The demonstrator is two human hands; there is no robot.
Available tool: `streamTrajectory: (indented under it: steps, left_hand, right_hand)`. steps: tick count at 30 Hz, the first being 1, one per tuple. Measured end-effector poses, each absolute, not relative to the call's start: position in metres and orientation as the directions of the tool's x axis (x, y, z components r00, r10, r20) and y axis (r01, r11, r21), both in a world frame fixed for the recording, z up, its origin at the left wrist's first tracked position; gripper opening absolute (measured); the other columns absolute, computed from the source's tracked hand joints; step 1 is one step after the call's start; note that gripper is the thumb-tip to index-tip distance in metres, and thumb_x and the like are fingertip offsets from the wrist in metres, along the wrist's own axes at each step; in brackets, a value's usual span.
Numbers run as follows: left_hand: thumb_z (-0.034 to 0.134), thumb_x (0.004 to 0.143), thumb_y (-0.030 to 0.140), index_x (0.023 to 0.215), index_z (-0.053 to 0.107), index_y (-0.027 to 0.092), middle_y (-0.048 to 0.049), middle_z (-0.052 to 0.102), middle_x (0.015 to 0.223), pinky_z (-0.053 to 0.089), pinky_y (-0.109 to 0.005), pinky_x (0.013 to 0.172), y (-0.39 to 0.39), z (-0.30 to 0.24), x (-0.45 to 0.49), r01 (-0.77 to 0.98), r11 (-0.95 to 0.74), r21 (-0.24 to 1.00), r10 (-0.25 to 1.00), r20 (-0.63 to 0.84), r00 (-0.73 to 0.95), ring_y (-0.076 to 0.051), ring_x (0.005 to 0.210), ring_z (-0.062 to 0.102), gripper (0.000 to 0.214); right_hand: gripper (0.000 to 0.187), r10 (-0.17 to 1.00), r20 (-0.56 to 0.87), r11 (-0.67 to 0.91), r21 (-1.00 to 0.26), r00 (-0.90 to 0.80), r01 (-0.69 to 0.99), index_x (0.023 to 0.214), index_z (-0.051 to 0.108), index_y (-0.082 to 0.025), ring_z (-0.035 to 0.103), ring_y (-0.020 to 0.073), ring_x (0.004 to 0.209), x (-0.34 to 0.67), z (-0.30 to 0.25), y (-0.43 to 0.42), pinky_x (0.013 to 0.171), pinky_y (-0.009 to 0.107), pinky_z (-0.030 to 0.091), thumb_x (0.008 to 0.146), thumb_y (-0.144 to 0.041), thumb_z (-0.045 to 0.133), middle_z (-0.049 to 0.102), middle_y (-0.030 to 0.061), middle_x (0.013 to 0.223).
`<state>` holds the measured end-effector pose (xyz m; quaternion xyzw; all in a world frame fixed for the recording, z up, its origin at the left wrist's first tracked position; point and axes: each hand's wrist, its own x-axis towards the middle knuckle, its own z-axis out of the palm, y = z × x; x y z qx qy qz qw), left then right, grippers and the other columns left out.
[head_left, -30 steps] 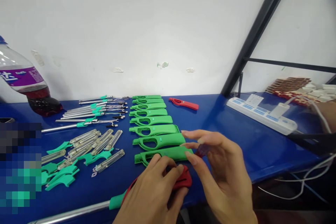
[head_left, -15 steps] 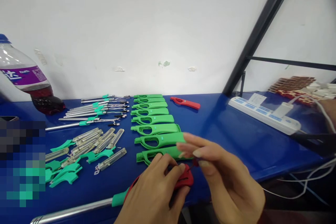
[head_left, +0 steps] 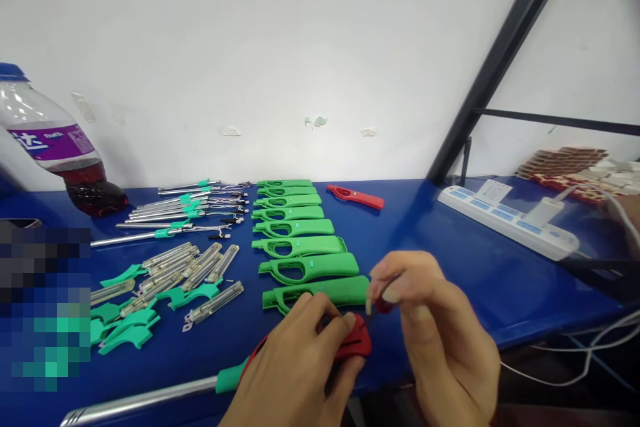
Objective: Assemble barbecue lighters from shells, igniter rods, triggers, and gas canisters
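My left hand [head_left: 300,363] is closed around a red utility lighter [head_left: 359,339] low in front of me. Its butt end shows a dark slot and faces right, while a teal collar [head_left: 229,378] and a long metal tube [head_left: 145,401] stick out to the left. Just right of that end, my right hand [head_left: 445,340] pinches a small dark-red piece [head_left: 384,304] between thumb and fingers, apart from the lighter. What exactly the piece is cannot be made out. Green lighter half-shells [head_left: 317,291] lie in a column right behind my left hand.
On the blue table [head_left: 430,240] at left lie metal tubes with wires [head_left: 150,235], clear fuel tanks [head_left: 216,302] and teal triggers [head_left: 130,330]. Behind them stands a Fanta bottle [head_left: 60,147]. A red shell [head_left: 356,197] lies near the wall; a white power strip [head_left: 505,221] sits at right.
My right hand has drawn slightly away from the lighter's end, its fingers curling more around the small red piece. My left hand keeps its hold on the lighter. The view has shifted slightly.
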<state>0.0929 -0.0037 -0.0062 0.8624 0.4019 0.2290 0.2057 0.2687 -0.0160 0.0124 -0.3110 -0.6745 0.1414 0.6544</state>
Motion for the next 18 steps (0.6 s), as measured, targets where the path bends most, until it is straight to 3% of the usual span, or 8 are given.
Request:
streamTrajectory:
  steps: [3,8,13,18]
  left_hand:
    - [0.068,0.097,0.014,0.123,0.071,0.030,-0.0043,0.067,0.119,0.065,-0.042,0.093,-0.002,-0.006,0.094,0.582,-0.590,0.560,0.788,0.243,0.565,-0.026,0.106,0.070,0.031]
    - [0.062,0.101,0.017,0.126,0.069,0.030,-0.0051,0.067,0.118,0.065,-0.043,0.095,-0.002,-0.003,0.094,0.581,-0.591,0.559,0.785,0.236,0.572,-0.025,0.105,0.070,0.029]
    - [0.065,0.099,0.016,0.124,0.070,0.030,-0.0041,0.068,0.116,0.066,-0.039,0.088,-0.005,-0.005,0.092,0.587,-0.601,0.543,0.783,0.250,0.570,-0.025,0.104,0.071,0.029]
    - [0.070,0.097,0.015,0.124,0.071,0.030,-0.0029,0.068,0.115,0.066,-0.039,0.086,-0.005,-0.009,0.092,0.583,-0.600,0.549,0.783,0.254,0.567,-0.025,0.104,0.071,0.031]
  right_hand:
    - [0.044,0.621,0.783,0.768,-0.600,-0.028,0.225,0.131,0.067,-0.029,0.068,0.0132,0.111,0.271,0.014,-0.017,0.093,0.029,0.058,0.108,-0.002,0.041,0.071,-0.0004,0.129]
    - [0.055,0.602,0.797,0.793,-0.590,-0.047,0.151,0.140,0.065,-0.030,0.069,0.0128,0.102,0.267,0.012,-0.012,0.087,0.029,0.060,0.101,0.006,0.052,0.073,-0.0019,0.120]
    - [0.051,0.565,0.824,0.804,-0.559,0.030,0.202,0.135,0.068,-0.031,0.064,0.0126,0.094,0.267,0.006,-0.007,0.080,0.027,0.058,0.098,0.003,0.066,0.066,-0.0018,0.109]
    - [0.042,0.596,0.797,0.755,-0.597,0.096,0.270,0.132,0.068,-0.030,0.067,0.0162,0.111,0.272,0.006,-0.011,0.078,0.030,0.057,0.108,-0.002,0.049,0.070,0.0024,0.125]
